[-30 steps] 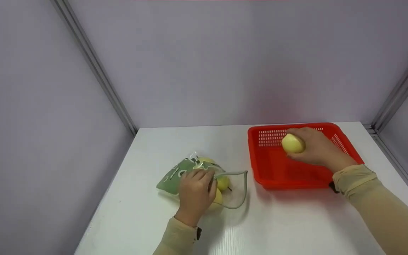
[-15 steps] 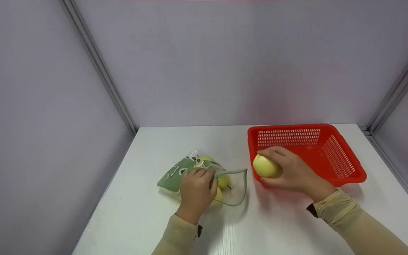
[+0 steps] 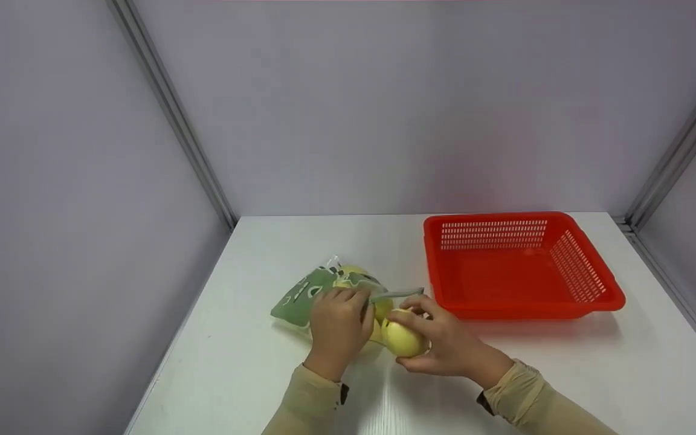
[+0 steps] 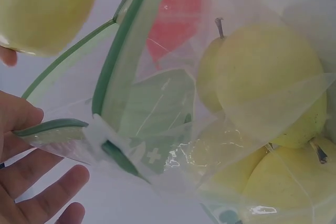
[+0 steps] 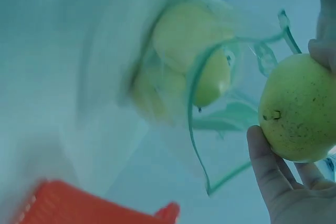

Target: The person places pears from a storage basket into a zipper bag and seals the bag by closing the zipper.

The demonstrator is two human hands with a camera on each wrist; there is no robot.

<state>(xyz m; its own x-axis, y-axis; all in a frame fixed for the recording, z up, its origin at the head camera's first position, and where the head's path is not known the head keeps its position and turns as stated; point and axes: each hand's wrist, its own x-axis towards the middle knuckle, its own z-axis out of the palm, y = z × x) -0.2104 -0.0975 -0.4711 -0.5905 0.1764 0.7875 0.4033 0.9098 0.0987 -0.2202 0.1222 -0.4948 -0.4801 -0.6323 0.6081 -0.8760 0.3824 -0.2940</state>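
In the head view my left hand (image 3: 337,326) pinches the rim of a clear zip bag (image 3: 301,305) with a green printed panel. Its thumb and finger hold the green edge in the left wrist view, and the mouth gapes wide. Several yellow pears (image 4: 268,77) with dark stems lie inside the bag. My right hand (image 3: 447,347) grips one more yellow pear (image 3: 404,336) right by the bag's mouth. Speckles and a short stem show on that pear (image 5: 299,109) in the right wrist view, with fingers spread beneath it.
A red plastic basket (image 3: 505,314) with slotted walls stands at the back right of the white table (image 3: 215,374), with nothing seen inside. Pale panels (image 3: 384,109) close off the back and both sides.
My right hand has carried the pear from over the red basket leftward and nearer to me, up to the bag's mouth. The left hand stays at the bag's rim.
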